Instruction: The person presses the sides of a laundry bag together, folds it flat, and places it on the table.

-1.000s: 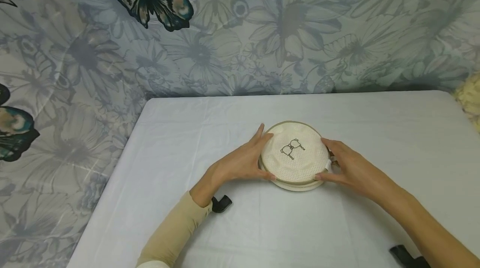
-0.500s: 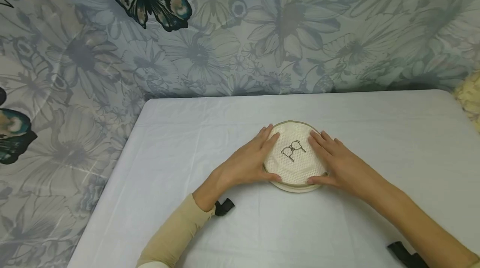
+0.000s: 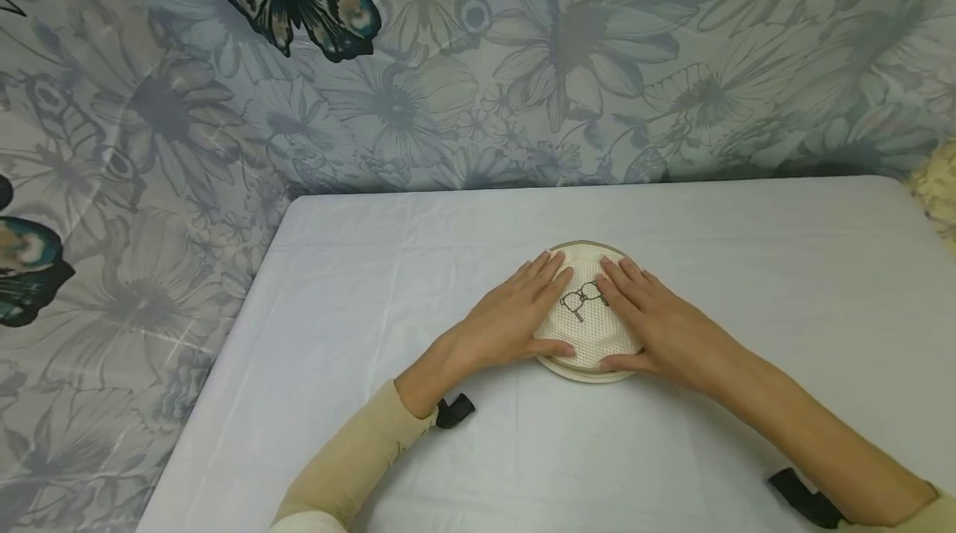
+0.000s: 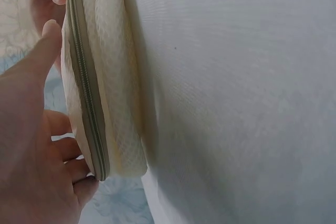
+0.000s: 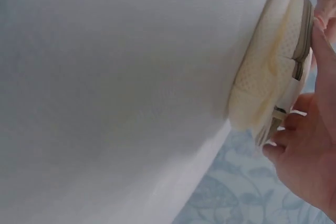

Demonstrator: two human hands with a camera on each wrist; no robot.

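A round cream mesh laundry bag (image 3: 590, 335), with a dark line drawing on its lid, lies on the white table. My left hand (image 3: 515, 313) rests on the left part of the lid with its fingers straight. On the opposite side my right hand (image 3: 660, 321) lies likewise, partly covering the drawing. Both thumbs reach along the near edge. A greenish zipper (image 4: 84, 72) runs round the rim in the left wrist view, above a squashed mesh side (image 4: 118, 87). The right wrist view shows the zipper's slider (image 5: 279, 113) close to the right fingers.
The white cloth-covered table (image 3: 418, 251) spreads all round the bag. Behind it hangs a grey-blue curtain (image 3: 448, 101) printed with flowers and butterflies. Something pale yellow and ruffled (image 3: 937, 193) shows at the far right edge.
Both hands have slid inward from the bag's sides onto its lid, the fingers now lying flatter over it. The right hand has let go of the rim. The bag stays in about the same place.
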